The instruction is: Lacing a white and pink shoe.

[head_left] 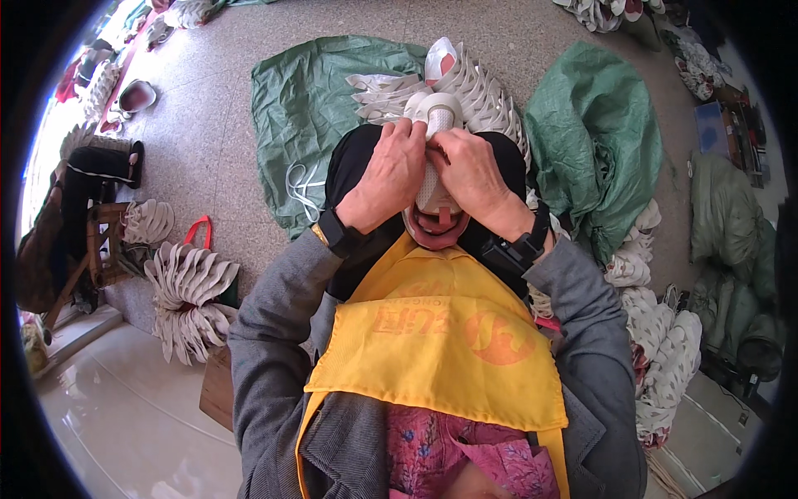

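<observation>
A white shoe upper [431, 193] with a reddish lining lies lengthwise between my knees, its opening turned toward me. My left hand [389, 170] has its fingers bent and pressed together on the upper's left edge. From the other side, my right hand [475, 170] pinches the upper near its middle, fingertips almost meeting those of the left. Anything small between the fingertips is hidden. Just beyond my fingers, the rounded white end [439, 110] of a shoe piece sticks up. Behind it, many white uppers [486, 91] stand in nested rows.
A green woven sack [332, 91] is spread beneath the rows; another green sack [594, 141] bulges to the right. Stacked uppers [193, 291] lie at left near a wooden stool [104, 241] and a seated person [58, 224]. More uppers [665, 358] are heaped at right.
</observation>
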`<state>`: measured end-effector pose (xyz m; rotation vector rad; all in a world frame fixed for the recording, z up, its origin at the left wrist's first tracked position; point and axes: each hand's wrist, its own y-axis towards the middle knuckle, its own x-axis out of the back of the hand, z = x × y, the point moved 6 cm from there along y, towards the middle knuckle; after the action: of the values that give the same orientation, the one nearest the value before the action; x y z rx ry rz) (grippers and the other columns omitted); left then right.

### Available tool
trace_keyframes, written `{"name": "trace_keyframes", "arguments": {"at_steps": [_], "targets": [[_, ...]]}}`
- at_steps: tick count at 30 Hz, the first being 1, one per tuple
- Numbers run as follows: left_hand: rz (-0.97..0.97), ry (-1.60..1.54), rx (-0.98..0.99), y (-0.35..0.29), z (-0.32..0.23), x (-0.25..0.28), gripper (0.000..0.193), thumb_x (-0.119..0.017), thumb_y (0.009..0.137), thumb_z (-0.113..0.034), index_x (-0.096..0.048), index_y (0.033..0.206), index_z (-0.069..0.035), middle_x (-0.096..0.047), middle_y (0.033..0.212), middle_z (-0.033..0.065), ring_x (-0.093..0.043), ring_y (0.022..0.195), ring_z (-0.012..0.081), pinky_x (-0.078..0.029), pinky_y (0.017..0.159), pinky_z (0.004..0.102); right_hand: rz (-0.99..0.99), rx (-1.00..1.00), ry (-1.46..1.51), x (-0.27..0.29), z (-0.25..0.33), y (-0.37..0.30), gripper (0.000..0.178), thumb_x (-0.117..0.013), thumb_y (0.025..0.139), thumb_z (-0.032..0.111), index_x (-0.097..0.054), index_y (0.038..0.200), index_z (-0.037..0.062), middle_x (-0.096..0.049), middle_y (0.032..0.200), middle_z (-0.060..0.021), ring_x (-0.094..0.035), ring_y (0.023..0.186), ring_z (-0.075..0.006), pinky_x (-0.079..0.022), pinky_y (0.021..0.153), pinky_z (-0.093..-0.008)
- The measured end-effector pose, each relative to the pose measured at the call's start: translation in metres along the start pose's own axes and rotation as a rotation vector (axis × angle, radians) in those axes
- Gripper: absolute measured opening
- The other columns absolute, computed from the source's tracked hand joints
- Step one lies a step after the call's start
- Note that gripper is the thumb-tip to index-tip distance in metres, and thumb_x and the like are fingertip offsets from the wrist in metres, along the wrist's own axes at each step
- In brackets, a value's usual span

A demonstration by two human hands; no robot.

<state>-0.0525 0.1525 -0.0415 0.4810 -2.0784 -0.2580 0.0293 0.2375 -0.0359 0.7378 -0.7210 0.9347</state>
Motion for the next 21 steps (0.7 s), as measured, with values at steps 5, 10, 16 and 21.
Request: {"name": "trace_keyframes", "arguments": {"at_steps": [5, 10, 16, 21], "targets": [[-0.012, -0.048, 0.059, -0.002, 0.005, -0.006, 0.022, -0.054, 0.081, 0.004, -0.049, 0.103, 0.006, -0.053, 0.098, 0.0244, -0.051, 0.094, 0.0444, -0.043, 0.082, 0.0503, -0.005, 0.026, -0.074, -0.007, -0.001, -0.004, 0.01, -0.062, 0.09, 0.01, -0.064, 0.091, 0.0, -0.065, 0.089, -0.0195, -0.066, 0.083, -0.041, -0.055, 0.072, -0.0473], [-0.06, -0.093, 0.053, -0.003, 0.009, -0.007, 0.021, -0.052, 0.082, 0.005, -0.049, 0.103, 0.004, -0.054, 0.097, 0.0246, -0.052, 0.095, 0.0455, -0.044, 0.081, 0.0512, -0.008, 0.001, -0.082, -0.007, 0.0, -0.003, 0.011, -0.068, 0.087, 0.008, -0.064, 0.093, -0.0002, -0.065, 0.091, -0.0196, -0.066, 0.086, -0.0403, -0.055, 0.073, -0.0467], [-0.148, -0.166, 0.061, -0.003, 0.014, -0.007, 0.02, -0.054, 0.081, 0.005, -0.05, 0.1, 0.002, -0.057, 0.091, 0.0227, -0.056, 0.089, 0.0451, -0.046, 0.075, 0.0518, -0.048, 0.036, -0.079, -0.008, 0.0, -0.004, 0.008, -0.064, 0.089, 0.008, -0.062, 0.091, 0.0002, -0.064, 0.089, -0.0194, -0.065, 0.083, -0.0414, -0.054, 0.071, -0.048], [-0.262, -0.161, 0.081, 0.0, 0.005, 0.0, 0.018, -0.055, 0.082, 0.003, -0.049, 0.099, 0.001, -0.059, 0.084, 0.0225, -0.059, 0.081, 0.0451, -0.046, 0.069, 0.0524, -0.102, 0.079, -0.013, -0.002, 0.002, 0.001, 0.007, -0.059, 0.09, 0.007, -0.058, 0.087, 0.0005, -0.062, 0.085, -0.0196, -0.064, 0.079, -0.0424, -0.052, 0.067, -0.0505]]}}
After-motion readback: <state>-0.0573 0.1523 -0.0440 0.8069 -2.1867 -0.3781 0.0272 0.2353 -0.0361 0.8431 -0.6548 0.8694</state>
